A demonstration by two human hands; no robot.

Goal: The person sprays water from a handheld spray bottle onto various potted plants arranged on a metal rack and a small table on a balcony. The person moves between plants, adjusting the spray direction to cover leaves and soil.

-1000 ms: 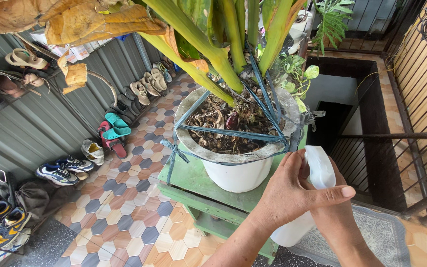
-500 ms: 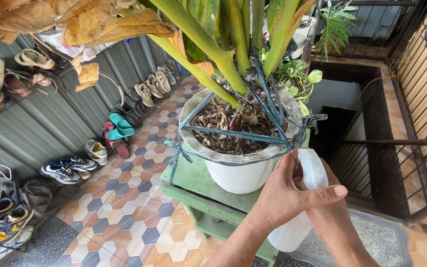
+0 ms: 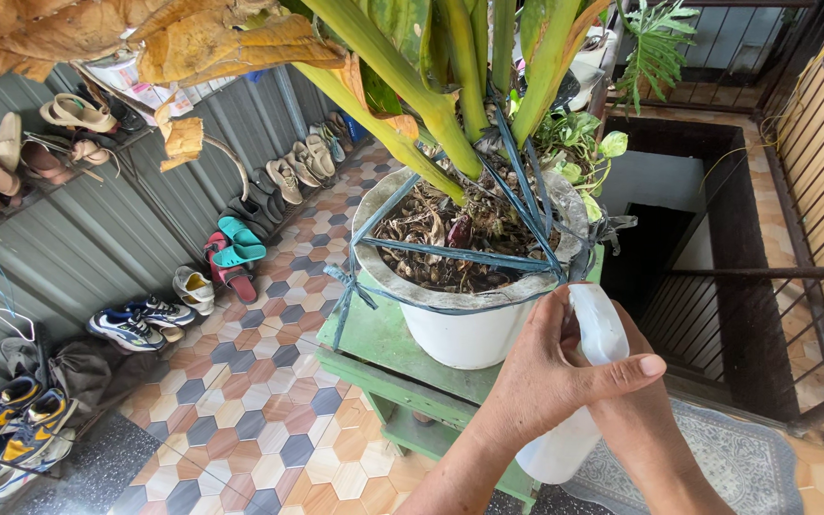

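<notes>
Now | both hands (image 3: 584, 381) clasp spray bottle (image 3: 595, 329); beside pot rim (image 3: 450, 298)

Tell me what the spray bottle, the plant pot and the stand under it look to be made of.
Spray bottle: likely plastic, white, smooth and slightly translucent. Pot: glossy white wall, rough grey rim, perhaps glazed ceramic or painted cement; hard to tell. Stand: probably wood, painted green, worn and patchy.

Packages are seen only at the upper left of the frame: a few flat boxes (image 3: 135, 81), white with red and blue print, are laid on a shelf against the corrugated metal wall, partly hidden behind dry brown leaves. No signs or screens are seen.
</notes>
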